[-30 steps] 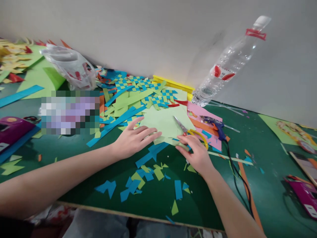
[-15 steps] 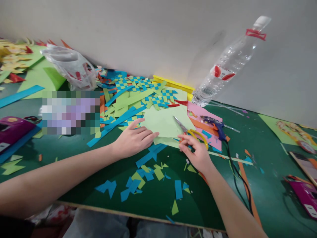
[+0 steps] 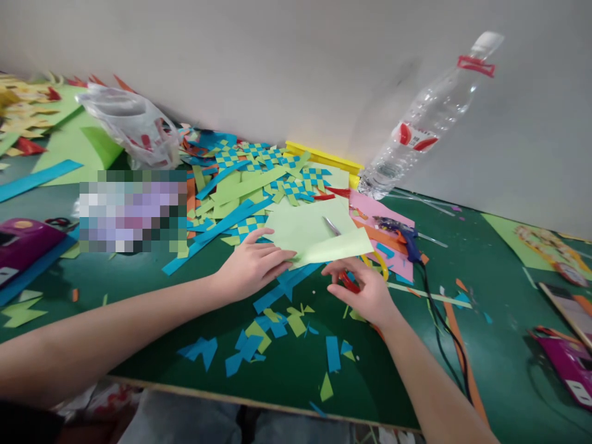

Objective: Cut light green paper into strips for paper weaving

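Observation:
A light green paper sheet (image 3: 303, 231) lies on the green table (image 3: 504, 290) in front of me. My left hand (image 3: 250, 266) rests flat on its left edge, fingers stretched out. My right hand (image 3: 365, 290) pinches the sheet's near right corner and has it lifted and folded over the scissors (image 3: 331, 226). Only the scissors' blade tip and a bit of their red and yellow handle (image 3: 350, 282) by my right fingers show.
Woven blue-and-green paper mats and strips (image 3: 259, 169) pile up behind the sheet, with cut scraps (image 3: 259, 333) near the front edge. A plastic bottle (image 3: 430, 117) leans on the wall, a glue gun (image 3: 403, 234) with its cord lies right, a plastic bag (image 3: 134, 126) sits back left.
My right hand left the scissors' handle, took the sheet's near corner and lifted it over the scissors. My left hand stayed on the sheet's left edge.

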`<state>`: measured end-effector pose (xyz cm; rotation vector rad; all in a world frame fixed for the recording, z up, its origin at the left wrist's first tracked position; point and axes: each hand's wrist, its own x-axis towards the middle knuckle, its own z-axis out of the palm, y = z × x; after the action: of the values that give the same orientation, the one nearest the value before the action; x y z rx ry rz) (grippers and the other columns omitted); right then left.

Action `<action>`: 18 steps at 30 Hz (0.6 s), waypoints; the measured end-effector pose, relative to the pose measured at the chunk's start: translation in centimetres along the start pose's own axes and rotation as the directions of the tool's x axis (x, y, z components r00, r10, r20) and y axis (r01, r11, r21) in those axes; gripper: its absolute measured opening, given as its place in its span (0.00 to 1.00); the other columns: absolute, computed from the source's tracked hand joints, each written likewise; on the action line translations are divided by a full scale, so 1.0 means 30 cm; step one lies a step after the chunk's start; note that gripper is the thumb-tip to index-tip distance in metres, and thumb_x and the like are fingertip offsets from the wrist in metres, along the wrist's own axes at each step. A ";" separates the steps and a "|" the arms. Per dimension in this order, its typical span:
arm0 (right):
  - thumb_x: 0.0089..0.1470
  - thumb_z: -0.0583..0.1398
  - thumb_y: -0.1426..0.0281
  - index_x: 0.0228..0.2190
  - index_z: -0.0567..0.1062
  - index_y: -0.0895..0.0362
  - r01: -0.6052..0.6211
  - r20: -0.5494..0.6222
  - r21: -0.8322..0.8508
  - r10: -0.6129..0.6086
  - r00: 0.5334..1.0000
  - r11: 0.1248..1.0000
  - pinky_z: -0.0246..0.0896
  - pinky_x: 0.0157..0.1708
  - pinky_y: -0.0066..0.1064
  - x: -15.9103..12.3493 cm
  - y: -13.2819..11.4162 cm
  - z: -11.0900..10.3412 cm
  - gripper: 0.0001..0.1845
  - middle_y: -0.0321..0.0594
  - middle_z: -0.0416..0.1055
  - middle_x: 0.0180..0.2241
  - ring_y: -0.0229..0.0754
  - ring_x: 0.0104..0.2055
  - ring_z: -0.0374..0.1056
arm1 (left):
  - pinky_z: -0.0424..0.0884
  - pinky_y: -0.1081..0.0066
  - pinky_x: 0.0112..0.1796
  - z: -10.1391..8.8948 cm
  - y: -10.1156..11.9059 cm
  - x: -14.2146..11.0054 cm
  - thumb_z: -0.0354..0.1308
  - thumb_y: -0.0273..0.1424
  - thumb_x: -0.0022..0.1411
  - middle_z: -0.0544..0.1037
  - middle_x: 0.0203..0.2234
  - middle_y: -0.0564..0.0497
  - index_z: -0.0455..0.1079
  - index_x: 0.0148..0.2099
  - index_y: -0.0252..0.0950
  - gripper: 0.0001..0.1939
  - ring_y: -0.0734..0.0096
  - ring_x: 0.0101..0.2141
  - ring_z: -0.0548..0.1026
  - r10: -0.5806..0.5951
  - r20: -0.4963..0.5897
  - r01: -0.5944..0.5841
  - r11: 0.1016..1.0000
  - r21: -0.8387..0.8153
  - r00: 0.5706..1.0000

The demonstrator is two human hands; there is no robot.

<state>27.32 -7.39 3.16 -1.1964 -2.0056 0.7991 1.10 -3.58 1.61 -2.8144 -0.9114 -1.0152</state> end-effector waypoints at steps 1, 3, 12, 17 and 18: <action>0.54 0.62 0.59 0.38 0.75 0.53 0.000 0.014 -0.072 0.001 1.000 0.997 0.66 0.31 0.31 0.000 -0.008 0.006 0.13 0.37 0.74 0.29 0.41 0.31 0.71 | 0.63 0.59 0.55 0.001 0.004 -0.001 0.49 0.31 0.70 0.79 0.28 0.53 0.69 0.47 0.36 0.09 0.73 0.29 0.77 -0.014 0.009 0.015 0.999 -0.033 1.000; 0.54 0.63 0.59 0.36 0.75 0.53 0.020 -0.037 -0.162 -0.026 0.999 0.987 0.67 0.32 0.31 0.002 -0.022 0.022 0.11 0.36 0.74 0.28 0.42 0.32 0.72 | 0.62 0.58 0.55 0.002 0.010 -0.002 0.49 0.33 0.70 0.80 0.29 0.52 0.68 0.50 0.36 0.11 0.72 0.29 0.78 -0.028 0.022 0.030 0.995 -0.090 0.999; 0.56 0.62 0.61 0.47 0.75 0.52 0.016 -0.090 -0.009 -0.016 0.996 1.000 0.66 0.53 0.43 0.059 -0.105 0.130 0.17 0.41 0.77 0.44 0.48 0.49 0.72 | 0.67 0.59 0.50 -0.015 0.022 -0.003 0.48 0.34 0.70 0.79 0.27 0.50 0.55 0.62 0.36 0.21 0.65 0.37 0.76 -0.050 0.027 0.054 0.981 -0.185 0.998; 0.57 0.61 0.61 0.41 0.78 0.52 -0.060 -0.134 0.353 0.114 0.984 0.934 0.71 0.49 0.42 0.107 -0.097 0.185 0.12 0.41 0.78 0.42 0.47 0.48 0.74 | 0.71 0.63 0.45 -0.010 0.018 -0.008 0.50 0.39 0.69 0.80 0.34 0.48 0.58 0.60 0.37 0.21 0.64 0.40 0.76 -0.181 0.063 0.191 0.961 -0.200 0.981; 0.56 0.61 0.61 0.40 0.78 0.53 -0.072 -0.158 0.391 0.144 0.977 0.917 0.72 0.47 0.41 0.114 -0.090 0.192 0.12 0.42 0.79 0.41 0.47 0.46 0.74 | 0.72 0.64 0.43 -0.007 0.014 -0.010 0.51 0.40 0.68 0.80 0.36 0.48 0.60 0.60 0.37 0.22 0.63 0.41 0.75 -0.233 0.084 0.246 0.947 -0.208 0.969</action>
<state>20.21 -6.31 2.60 -1.1101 -1.5519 1.0409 1.01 -4.13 1.66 -2.9789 -1.2484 -1.1276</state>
